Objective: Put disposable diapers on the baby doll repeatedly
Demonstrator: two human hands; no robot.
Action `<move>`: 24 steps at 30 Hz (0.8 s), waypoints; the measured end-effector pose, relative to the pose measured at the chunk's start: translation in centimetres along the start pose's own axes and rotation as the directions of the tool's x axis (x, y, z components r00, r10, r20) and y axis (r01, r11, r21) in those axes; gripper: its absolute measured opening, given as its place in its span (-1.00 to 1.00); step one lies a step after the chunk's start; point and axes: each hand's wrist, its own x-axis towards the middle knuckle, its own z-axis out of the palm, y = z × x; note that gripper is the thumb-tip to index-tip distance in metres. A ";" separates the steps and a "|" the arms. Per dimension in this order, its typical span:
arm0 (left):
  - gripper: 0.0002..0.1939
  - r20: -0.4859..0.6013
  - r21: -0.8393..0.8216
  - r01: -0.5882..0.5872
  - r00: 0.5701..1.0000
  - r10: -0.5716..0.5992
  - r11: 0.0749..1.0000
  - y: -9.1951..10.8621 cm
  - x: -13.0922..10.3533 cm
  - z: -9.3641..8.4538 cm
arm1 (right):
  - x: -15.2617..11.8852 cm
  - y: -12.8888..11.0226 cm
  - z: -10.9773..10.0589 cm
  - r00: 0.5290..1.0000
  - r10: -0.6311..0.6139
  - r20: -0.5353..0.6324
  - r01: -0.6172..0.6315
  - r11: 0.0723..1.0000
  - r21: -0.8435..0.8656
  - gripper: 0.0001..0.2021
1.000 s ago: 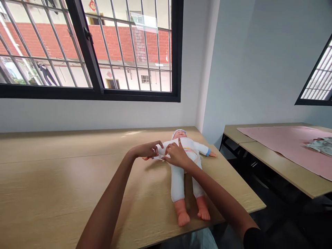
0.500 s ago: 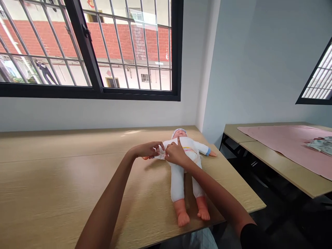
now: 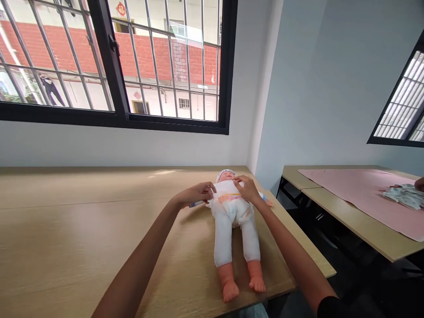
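Note:
A baby doll [image 3: 223, 240] in white clothes lies on its back, bare feet towards me and its capped head at the far end. Around its hips is a white diaper [image 3: 228, 198] with an orange and yellow print at the waist. My left hand [image 3: 198, 193], fingers curled in a pinch, touches the edge of the doll's torso on the left. Over the upper right of the chest, my right hand [image 3: 247, 189] bends its fingertips and thumb together against the white cloth. What either hand pinches is too small to make out.
The doll is near the right edge of a wooden table [image 3: 82, 247]. Across a gap stands a second table [image 3: 344, 216] with a pink cloth [image 3: 351, 190] and a crumpled patterned garment [image 3: 402, 195]. Another person's hand [image 3: 420, 184] reaches in there. A barred window [image 3: 165, 126] is behind.
My right hand has moved from beside my left hand across to the right side of the doll's chest, uncovering the diaper's front. My left hand stays at the doll's left side. Another person's hand has appeared.

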 end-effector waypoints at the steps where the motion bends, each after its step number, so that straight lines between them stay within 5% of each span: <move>1: -0.78 -0.020 -0.052 -0.018 1.000 0.017 0.998 0.1 0.3 0.6 | -0.8 0.8 -0.3 0.999 0.022 -0.040 -0.019 0.997 0.070 -0.77; 6: -0.77 -0.139 -0.177 -0.088 0.988 0.063 0.980 0.2 1.7 3.4 | -4.2 2.1 -0.3 0.997 0.071 0.043 -0.082 0.921 0.381 -0.69; 18: -0.90 -0.297 0.227 -0.171 0.925 0.235 0.959 -0.2 4.4 7.1 | -4.8 1.0 0.6 0.993 0.068 0.101 -0.105 0.900 0.423 -0.65; 22: -0.85 -0.265 0.353 -0.136 0.934 0.238 0.926 0.1 3.8 6.8 | -4.4 2.2 0.3 0.981 0.194 0.007 -0.168 0.834 0.526 -0.61; 24: -0.79 -0.228 0.371 -0.140 0.945 0.236 0.918 0.6 3.0 6.0 | -4.1 4.0 -0.4 0.935 0.339 -0.105 -0.227 0.800 0.555 -0.57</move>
